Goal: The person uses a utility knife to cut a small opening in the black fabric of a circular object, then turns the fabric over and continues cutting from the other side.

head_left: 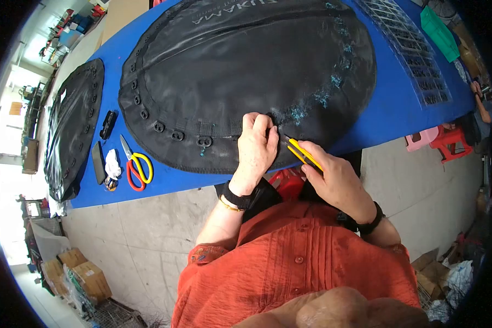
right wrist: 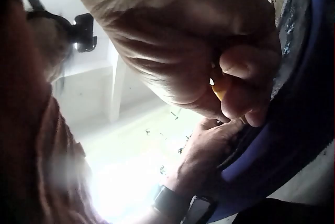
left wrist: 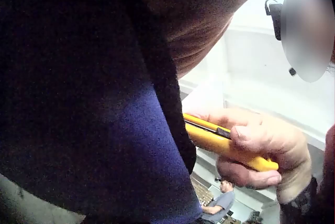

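Observation:
A large black oval fabric panel (head_left: 218, 82) lies on the blue table, with black plastic buckles (head_left: 177, 135) on webbing along its left and near edge. My left hand (head_left: 255, 145) grips the panel's near edge with curled fingers; the fold between them is hidden. Just to its right, my right hand (head_left: 336, 177) holds yellow thread snips (head_left: 306, 153), tips pointing at the edge beside the left fingers. In the left wrist view the snips (left wrist: 225, 145) sit between thumb and fingers. Blue-green thread scraps (head_left: 322, 98) are scattered over the panel's right side.
Red-and-yellow-handled scissors (head_left: 139, 169), a white crumpled piece (head_left: 112, 164) and a black bar (head_left: 98, 163) lie at the left near edge. Another black panel (head_left: 76, 120) lies far left. A clear compartment tray (head_left: 410, 54) and a green bin (head_left: 440, 34) are at the right.

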Demonstrator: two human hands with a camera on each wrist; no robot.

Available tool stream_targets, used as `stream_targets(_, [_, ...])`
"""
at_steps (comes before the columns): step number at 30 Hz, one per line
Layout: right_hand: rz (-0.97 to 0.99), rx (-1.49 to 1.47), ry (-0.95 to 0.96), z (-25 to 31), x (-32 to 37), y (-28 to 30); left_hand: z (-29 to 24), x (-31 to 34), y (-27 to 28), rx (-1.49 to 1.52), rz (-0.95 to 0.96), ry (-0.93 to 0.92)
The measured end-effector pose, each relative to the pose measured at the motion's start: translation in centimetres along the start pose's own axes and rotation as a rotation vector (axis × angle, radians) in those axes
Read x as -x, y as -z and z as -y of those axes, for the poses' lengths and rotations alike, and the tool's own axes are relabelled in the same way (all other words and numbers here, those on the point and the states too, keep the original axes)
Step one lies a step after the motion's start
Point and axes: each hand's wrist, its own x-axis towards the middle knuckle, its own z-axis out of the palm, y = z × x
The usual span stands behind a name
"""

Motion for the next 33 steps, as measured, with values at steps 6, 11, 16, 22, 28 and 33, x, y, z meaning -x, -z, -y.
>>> stream_targets(6, [0.039,-0.055,-0.057,-0.1,-0.1,0.4,-0.1,-0.1,0.1,-0.006,0.021,0.030])
stream_targets(11, [0.022,-0.052,-0.013,-0.7,0.0,0.3,0.1,-0.2,0.1,-0.066,0.020,-0.065])
stream_targets(16, [0.037,-0.038,-0.016,-1.0,-0.1,0.3,-0.1,-0.4,0.2,-0.077,0.033,-0.052])
stream_targets(22, [0.014,-0.054,-0.012,-1.4,0.2,0.0,-0.3,-0.4,0.2,-0.078,0.044,0.005])
stream_targets(28, [0.020,-0.051,-0.035,-1.5,0.2,-0.1,-0.2,-0.4,0.1,-0.085,0.042,-0.002])
stream_targets(33, [-0.003,-0.051,-0.023,-1.7,0.4,-0.5,0.0,-0.5,0.1,-0.114,0.040,-0.067])
